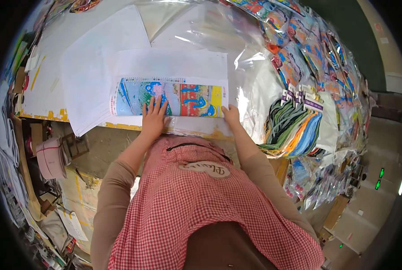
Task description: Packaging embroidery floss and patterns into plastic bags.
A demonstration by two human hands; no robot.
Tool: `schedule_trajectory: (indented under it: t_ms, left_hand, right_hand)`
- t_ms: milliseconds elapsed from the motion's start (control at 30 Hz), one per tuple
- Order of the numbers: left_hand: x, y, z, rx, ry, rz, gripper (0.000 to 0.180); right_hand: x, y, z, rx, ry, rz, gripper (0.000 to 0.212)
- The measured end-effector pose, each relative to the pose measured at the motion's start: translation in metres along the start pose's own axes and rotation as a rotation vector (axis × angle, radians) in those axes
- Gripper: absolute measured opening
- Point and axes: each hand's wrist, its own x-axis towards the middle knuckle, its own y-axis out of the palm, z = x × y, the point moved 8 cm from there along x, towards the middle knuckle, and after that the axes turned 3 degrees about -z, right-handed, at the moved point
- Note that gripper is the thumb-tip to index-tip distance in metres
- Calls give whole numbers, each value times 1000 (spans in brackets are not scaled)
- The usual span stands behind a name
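A folded sheet with a colourful printed pattern [133, 100] lies lengthwise near the front edge of the table, on top of white sheets [178, 63]. It looks like a cross-stitch pattern; whether it is cloth or paper I cannot tell. My left hand [154, 116] rests flat on its middle, fingers spread. At the sheet's right end, my right hand [231, 115] has its fingers closed on the lower corner. Beyond that hand to the right lie skeins of embroidery thread [295, 123] in green, black, orange and blue, hung on a card.
Clear plastic bags with colourful prints [295, 49] are heaped along the table's right side. More white paper [106, 49] spreads over the left part, overhanging the front edge. A pink roll [50, 157] stands below at left, and small plastic packets [315, 180] lie at lower right.
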Motion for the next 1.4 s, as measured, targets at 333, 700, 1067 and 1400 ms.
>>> schedule_trajectory:
  t_ms: [333,700,1067,1400]
  left_hand:
    - [-6,49,13,70,-112,-9,64]
    - [-7,76,15,103,-184,162,64]
    - [13,34,15,-131,-108,-133,47]
    - [152,15,20,-88,-77,-189,35]
  right_hand:
    - [-71,38,91,-600,-536,294,64]
    - [-38,-25,23,-548,-492,162,66]
    - [36,-349,16,-516,-87,-830,64]
    - [78,-345,-117,-686,179,-575,30]
